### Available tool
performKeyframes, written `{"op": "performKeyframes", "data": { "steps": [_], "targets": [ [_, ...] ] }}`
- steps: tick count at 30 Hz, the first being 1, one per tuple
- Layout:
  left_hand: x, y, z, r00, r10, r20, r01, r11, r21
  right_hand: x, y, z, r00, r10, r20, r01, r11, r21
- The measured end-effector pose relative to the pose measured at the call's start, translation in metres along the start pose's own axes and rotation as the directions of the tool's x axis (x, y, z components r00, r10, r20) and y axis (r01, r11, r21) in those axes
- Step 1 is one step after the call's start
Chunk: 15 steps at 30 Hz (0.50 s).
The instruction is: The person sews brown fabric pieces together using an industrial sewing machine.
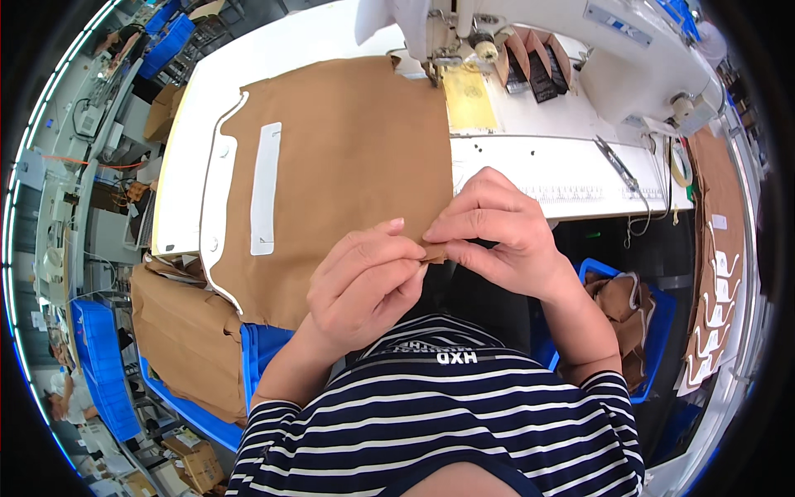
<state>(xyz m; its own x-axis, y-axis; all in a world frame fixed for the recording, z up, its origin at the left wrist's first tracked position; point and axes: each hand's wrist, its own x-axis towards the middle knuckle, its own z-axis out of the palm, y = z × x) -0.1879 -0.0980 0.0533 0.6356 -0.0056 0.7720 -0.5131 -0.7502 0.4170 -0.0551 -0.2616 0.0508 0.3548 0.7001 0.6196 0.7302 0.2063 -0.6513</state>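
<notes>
Pinching a small folded part of the brown fabric panel (pixel 356 157), the left hand (pixel 360 282) and the right hand (pixel 501 236) met with fingertips close together at the panel's near right corner. The rest of the panel lay flat on the white table (pixel 571 164), ahead of the hands and mostly to their left, its white strip (pixel 265 190) beyond the left hand, its far edge near the sewing machine (pixel 638 62).

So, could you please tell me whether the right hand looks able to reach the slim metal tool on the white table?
Probably yes: nothing visible stands between the right hand and the slim metal tool, though the hand's fingers pinch the brown fabric and would likely have to let go first.
</notes>
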Motion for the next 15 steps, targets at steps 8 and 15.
{"op": "performKeyframes", "data": {
  "steps": [8, 15],
  "targets": [
    [0.013, 0.0, -0.016, 0.994, 0.095, -0.049, -0.087, 0.986, 0.142, 0.031, -0.007, 0.0, 0.982, -0.188, -0.019, 0.188, 0.982, -0.014],
    [0.016, -0.002, -0.015, 0.998, 0.047, -0.051, -0.044, 0.997, 0.058, 0.033, -0.011, -0.003, 0.975, -0.223, -0.004, 0.221, 0.971, -0.089]
  ]
}}
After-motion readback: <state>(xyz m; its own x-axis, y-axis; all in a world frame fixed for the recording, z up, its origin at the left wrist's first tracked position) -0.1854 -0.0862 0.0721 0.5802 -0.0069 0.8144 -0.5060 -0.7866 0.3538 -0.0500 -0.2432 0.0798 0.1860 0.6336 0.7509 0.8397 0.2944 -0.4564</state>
